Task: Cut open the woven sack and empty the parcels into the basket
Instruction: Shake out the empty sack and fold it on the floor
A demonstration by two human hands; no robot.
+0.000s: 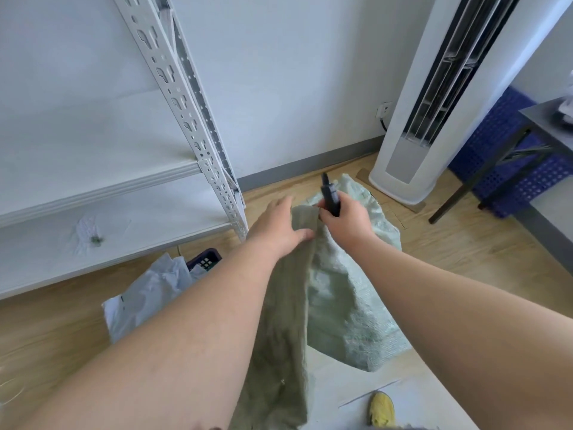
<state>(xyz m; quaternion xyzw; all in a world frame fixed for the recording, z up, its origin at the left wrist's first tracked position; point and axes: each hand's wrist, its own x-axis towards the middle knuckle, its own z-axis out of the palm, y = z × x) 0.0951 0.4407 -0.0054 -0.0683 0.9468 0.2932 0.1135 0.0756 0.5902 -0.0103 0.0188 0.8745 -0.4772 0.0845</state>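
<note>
A pale green woven sack (347,290) hangs from both my hands in the middle of the view, its lower part resting on the floor. My left hand (279,228) grips a folded top edge of the sack. My right hand (344,221) holds a black utility knife (329,193) pointing up and away, and also pinches the sack's top. Left of the sack, white and grey plastic parcels (148,293) lie heaped over a dark purple basket (206,260), of which only a corner shows.
A white metal shelf rack (192,125) stands at the left. A white tower air conditioner (434,119) stands at the right rear, beside a folding table (545,125) and a blue crate (502,150). A yellow shoe (381,409) shows at the bottom.
</note>
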